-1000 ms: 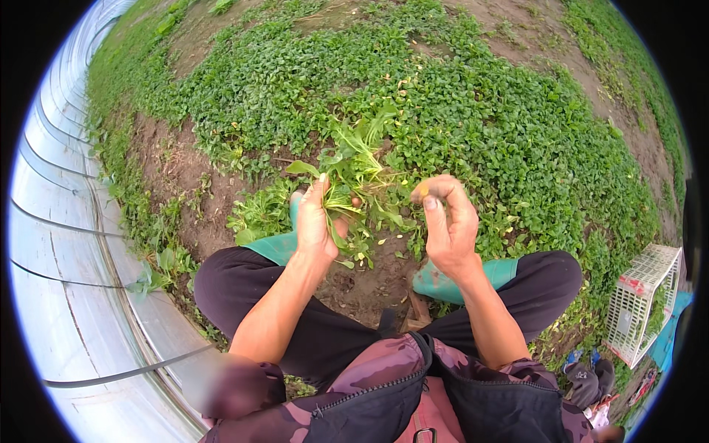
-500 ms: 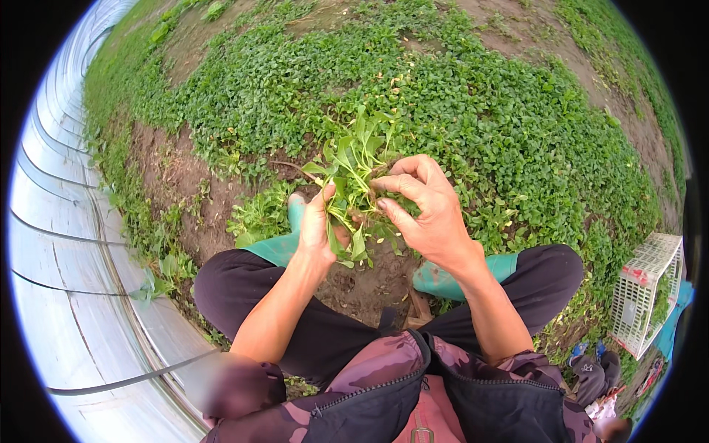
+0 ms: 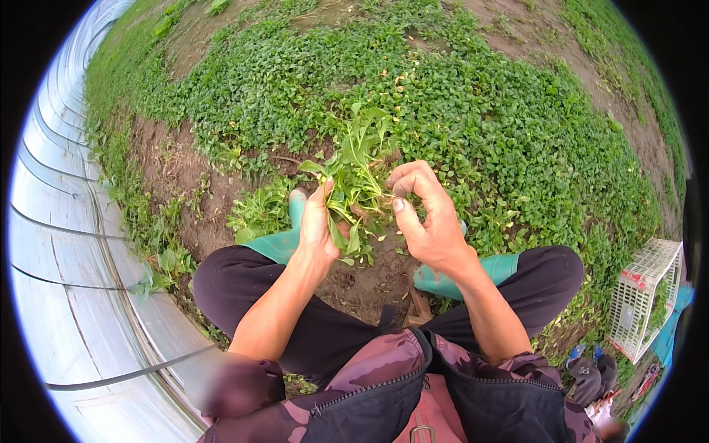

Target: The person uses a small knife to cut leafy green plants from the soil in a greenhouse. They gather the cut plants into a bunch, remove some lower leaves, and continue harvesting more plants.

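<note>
My left hand [image 3: 317,221] grips a bunch of green leafy plants [image 3: 357,166] by the stems, leaves pointing away from me. My right hand [image 3: 425,218] is right beside the bunch, its fingertips pinching at the stems near the base. Both hands are held above bare brown soil [image 3: 369,284] between my knees. I am squatting, in green rubber boots [image 3: 458,277] and dark trousers.
A wide bed of low green plants [image 3: 458,125] spreads ahead and to the right. A greenhouse plastic wall with hoops [image 3: 66,251] curves along the left. A white slatted crate [image 3: 646,295] stands at the right edge. Bare earth shows at the left [image 3: 166,173].
My right hand, apart from the bunch a second ago, has come in to the stems. The bunch now stands more upright in my left hand.
</note>
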Demonstrator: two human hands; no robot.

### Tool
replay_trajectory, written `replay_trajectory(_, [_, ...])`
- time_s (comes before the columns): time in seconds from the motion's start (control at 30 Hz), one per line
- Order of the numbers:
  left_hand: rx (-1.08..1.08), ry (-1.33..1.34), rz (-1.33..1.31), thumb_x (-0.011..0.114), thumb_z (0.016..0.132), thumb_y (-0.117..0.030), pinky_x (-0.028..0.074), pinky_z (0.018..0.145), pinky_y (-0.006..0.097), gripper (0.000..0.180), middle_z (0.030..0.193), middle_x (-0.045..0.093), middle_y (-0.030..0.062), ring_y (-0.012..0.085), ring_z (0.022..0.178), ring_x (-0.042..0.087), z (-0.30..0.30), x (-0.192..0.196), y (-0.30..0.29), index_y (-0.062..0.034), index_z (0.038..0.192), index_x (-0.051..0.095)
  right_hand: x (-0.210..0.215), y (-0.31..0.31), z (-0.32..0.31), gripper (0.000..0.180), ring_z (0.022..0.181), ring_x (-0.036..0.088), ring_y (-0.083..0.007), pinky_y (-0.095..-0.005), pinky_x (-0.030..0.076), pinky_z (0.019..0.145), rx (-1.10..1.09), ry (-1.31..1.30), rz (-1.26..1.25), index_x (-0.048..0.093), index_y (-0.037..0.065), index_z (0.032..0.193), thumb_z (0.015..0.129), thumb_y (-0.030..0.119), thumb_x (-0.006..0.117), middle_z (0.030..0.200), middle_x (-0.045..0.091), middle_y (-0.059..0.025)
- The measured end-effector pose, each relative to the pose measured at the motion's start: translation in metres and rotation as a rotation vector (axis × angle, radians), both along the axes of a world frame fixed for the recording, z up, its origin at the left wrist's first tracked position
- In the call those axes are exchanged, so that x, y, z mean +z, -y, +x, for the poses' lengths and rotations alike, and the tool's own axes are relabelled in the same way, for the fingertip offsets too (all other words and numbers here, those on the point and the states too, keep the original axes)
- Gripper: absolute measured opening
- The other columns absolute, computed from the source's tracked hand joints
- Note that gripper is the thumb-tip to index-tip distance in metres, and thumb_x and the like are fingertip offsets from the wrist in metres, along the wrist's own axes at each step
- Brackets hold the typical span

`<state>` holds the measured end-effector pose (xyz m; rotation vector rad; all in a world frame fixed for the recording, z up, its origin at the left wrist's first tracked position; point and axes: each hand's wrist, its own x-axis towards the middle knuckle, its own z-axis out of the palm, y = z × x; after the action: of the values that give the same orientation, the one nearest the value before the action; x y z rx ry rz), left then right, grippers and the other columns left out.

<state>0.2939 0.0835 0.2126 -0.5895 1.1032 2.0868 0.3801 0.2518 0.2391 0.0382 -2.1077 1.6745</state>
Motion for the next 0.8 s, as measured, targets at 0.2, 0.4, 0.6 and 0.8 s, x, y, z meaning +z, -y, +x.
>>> replay_trajectory(0.2, [0.06,-0.003,-0.04,0.046,0.105,-0.028,0.059,0.075,0.036,0.03,0.101,0.069,0.0089,0.0202,0.083,0.068,-0.009,-0.007,0.006,-0.0048,0.118,0.057,0.013,-0.014,0.017,0.008,0.083,0.049,-0.0142,-0.0305,0.042,0.08,0.21,0.057,-0.468,0.054,0.003,0.085,0.088,0.005,0.047,0.098,0.058,-0.0069])
replay_trajectory(0.4, [0.185,0.06,0.07,0.048,0.103,-0.022,0.055,0.061,0.034,0.02,0.088,0.063,0.0073,0.0169,0.068,0.059,-0.01,-0.001,0.001,-0.0058,0.109,0.057,0.005,-0.005,0.025,0.013,0.087,0.057,-0.0261,-0.039,0.042,0.078,0.169,0.075,0.357,0.064,0.008,0.087,0.078,0.009,0.074,0.093,0.062,-0.0059])
replay_trajectory(0.6, [0.093,0.019,0.062,0.047,0.105,-0.027,0.055,0.068,0.032,0.029,0.097,0.067,0.0095,0.0195,0.079,0.063,-0.007,-0.011,0.006,-0.0021,0.113,0.058,0.014,0.005,0.003,0.029,0.084,0.056,-0.0259,-0.0379,0.041,0.073,-0.06,-0.034,0.504,0.066,0.01,0.1,0.073,0.007,0.077,0.088,0.057,-0.0057])
replay_trajectory(0.8, [0.017,-0.013,0.005,0.046,0.105,-0.027,0.057,0.067,0.034,0.027,0.097,0.068,0.0101,0.0198,0.077,0.065,-0.002,-0.008,0.0,-0.0031,0.112,0.057,-0.012,0.01,-0.012,0.022,0.076,0.057,-0.0263,-0.0388,0.045,0.066,-0.182,-0.036,0.41,0.069,0.007,0.095,0.074,0.007,0.078,0.084,0.056,-0.0073])
